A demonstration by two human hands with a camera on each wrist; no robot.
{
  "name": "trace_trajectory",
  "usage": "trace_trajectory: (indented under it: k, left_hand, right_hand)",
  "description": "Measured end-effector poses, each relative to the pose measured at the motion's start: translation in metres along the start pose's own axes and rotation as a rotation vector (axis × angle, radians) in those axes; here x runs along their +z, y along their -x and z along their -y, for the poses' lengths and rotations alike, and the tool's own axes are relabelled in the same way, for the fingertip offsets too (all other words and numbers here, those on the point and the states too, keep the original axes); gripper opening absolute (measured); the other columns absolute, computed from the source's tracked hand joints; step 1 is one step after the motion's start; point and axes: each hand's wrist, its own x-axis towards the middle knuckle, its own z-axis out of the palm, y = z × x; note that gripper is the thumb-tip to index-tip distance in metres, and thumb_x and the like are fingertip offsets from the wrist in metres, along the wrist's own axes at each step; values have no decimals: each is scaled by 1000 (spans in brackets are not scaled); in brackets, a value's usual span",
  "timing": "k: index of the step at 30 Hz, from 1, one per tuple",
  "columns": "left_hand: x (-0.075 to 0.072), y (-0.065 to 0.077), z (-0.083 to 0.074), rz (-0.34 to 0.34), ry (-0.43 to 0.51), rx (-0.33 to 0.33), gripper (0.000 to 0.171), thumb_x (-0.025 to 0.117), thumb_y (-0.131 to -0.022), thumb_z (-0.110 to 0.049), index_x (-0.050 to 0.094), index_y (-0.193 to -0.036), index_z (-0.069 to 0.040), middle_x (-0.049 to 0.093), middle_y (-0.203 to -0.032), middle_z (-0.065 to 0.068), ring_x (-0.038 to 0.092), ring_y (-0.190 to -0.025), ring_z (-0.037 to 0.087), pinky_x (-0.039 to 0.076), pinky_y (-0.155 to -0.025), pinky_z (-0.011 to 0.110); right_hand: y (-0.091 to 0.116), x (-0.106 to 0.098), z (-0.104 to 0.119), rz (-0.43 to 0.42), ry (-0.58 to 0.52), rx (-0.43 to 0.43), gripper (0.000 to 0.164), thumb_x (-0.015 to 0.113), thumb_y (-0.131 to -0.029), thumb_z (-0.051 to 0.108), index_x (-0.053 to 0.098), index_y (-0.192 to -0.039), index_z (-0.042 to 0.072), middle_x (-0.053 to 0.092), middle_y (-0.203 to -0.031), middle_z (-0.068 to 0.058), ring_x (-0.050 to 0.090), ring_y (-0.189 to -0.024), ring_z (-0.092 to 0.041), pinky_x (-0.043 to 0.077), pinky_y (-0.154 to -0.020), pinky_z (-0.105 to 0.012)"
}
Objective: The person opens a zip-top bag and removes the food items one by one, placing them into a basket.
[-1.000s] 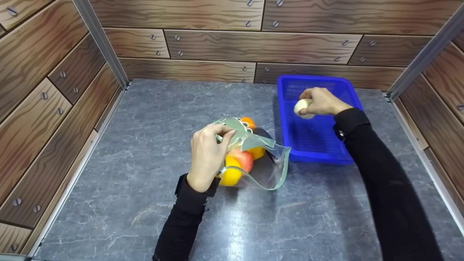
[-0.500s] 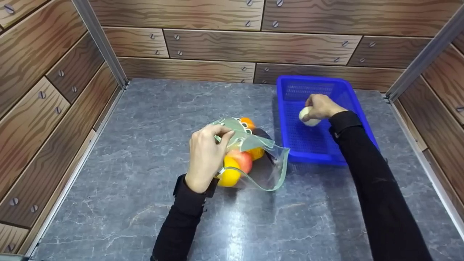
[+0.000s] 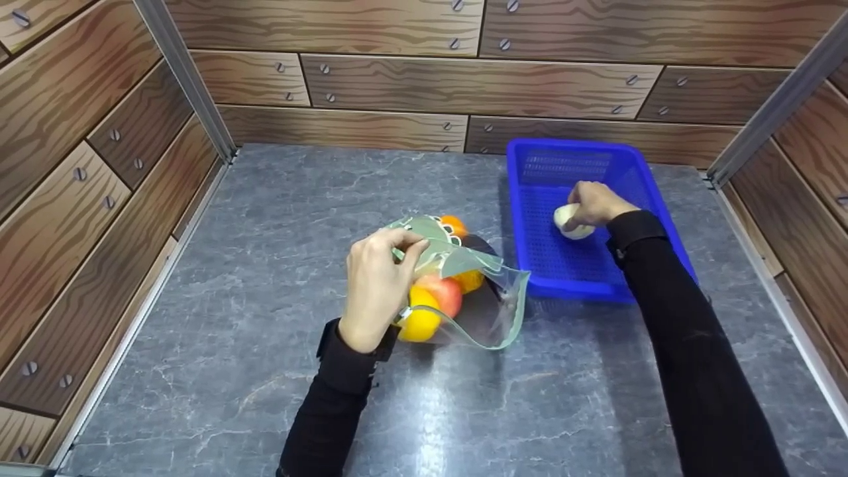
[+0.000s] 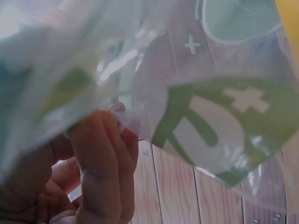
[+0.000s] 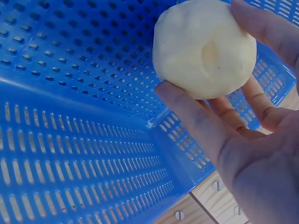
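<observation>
My left hand (image 3: 377, 285) pinches the upper edge of a clear plastic bag (image 3: 427, 228) with green print. In the left wrist view, the bag's film (image 4: 271, 126) spreads past the curled fingers. Inside the bag lie a yellow round fruit (image 3: 421, 322), a red-and-yellow apple (image 3: 442, 295) and other orange fruit, beside a dark area I cannot identify. My right hand (image 3: 595, 204) is inside the blue basket (image 3: 520, 232), gripping a pale cream, roundish thing (image 5: 201, 51) with a small dent. Fingers and thumb surround it in the right wrist view. Whether it touches the basket floor, I cannot tell.
The slotted basket wall (image 5: 70, 154) rises around the right hand. Grey marbled tabletop (image 3: 265, 265) surrounds the bag and basket. Wood-patterned walls (image 3: 397, 83) enclose the table at the back and both sides.
My right hand has carried the cream roundish thing lower and slightly right, down into the basket. The left hand and the bag have stayed nearly still.
</observation>
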Motion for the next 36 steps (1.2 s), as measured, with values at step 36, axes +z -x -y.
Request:
trace_trajectory:
  k: [36]
  left_hand:
    - [-2,1,-3,5,16,4,7,74,-86,-22,77,-85,-16,74,-79,-3,61,-64,9,46,-61,23]
  right_hand:
    - [163,3,166,-524,-346,-983,27,79,-75,-2,72,-100,8,73,-94,-4,69,-82,-16,58,-73,-21]
